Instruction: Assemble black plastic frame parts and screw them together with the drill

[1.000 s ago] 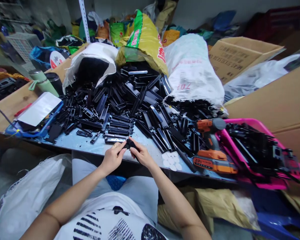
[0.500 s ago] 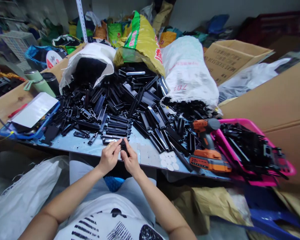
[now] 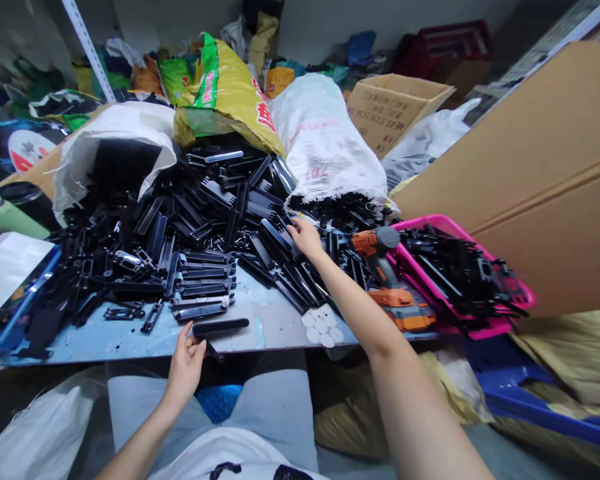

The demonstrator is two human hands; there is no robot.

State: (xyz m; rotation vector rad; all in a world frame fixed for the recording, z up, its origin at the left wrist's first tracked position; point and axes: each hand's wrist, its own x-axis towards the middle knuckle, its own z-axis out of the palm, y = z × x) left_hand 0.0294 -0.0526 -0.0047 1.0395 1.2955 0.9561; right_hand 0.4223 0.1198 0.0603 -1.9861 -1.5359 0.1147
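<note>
My left hand is closed on a long black bar-shaped part at the table's front edge. A second, shorter dark arm sticks out below the bar, towards my lap. My right hand is stretched out over the heap of black plastic parts, close to the mouth of a white sack. Its fingers are curled and pressed together among the parts; what they pinch, if anything, is hidden. A row of similar black bars lies stacked just beyond my left hand.
An orange cordless drill stands right of the heap, beside a pink basket of black parts. White round discs lie near the front edge. A yellow sack and an open white sack lie behind the heap. Cardboard walls the right.
My hands were together on a small black part at the table edge. Now my right hand has moved forward and right to the heap, while my left holds the part alone. The view has swung right.
</note>
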